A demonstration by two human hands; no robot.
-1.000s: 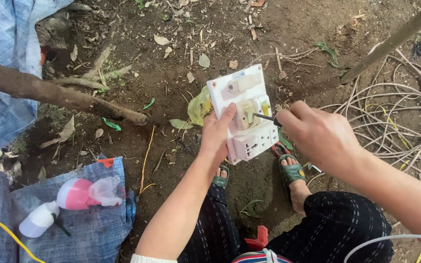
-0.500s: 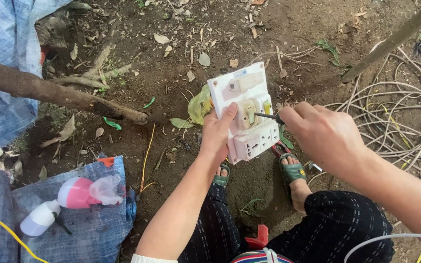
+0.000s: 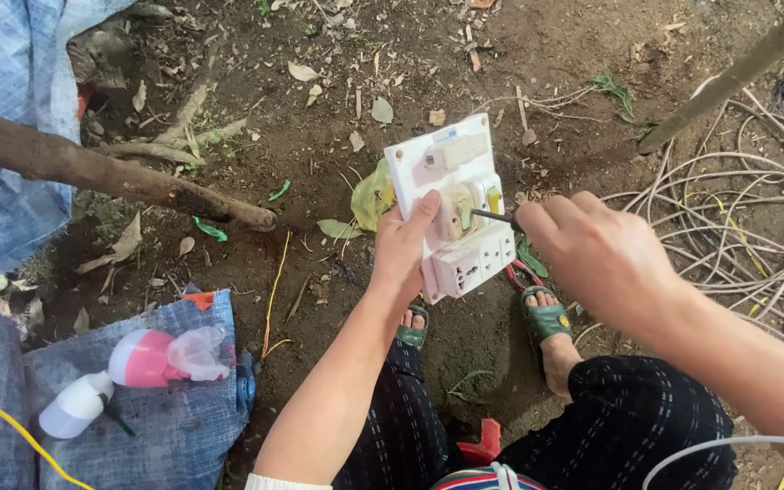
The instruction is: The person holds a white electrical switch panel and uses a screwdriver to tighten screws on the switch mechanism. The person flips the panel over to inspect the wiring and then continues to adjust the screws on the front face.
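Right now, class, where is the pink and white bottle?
In the head view, the pink and white bottle lies lower left on the blue woven sheet, beyond the left hand.

We count two hands at centre frame, our left hand (image 3: 407, 249) and our right hand (image 3: 596, 254), along with one white switch-and-socket board (image 3: 455, 213) and one screwdriver (image 3: 494, 216). Below them sit two green sandals (image 3: 546, 319), one on each foot. Toward the lower left we count one pink-and-white bottle (image 3: 115, 377), at the left one wooden branch (image 3: 111, 172), and at the right one tangled coil of cable (image 3: 746, 227).
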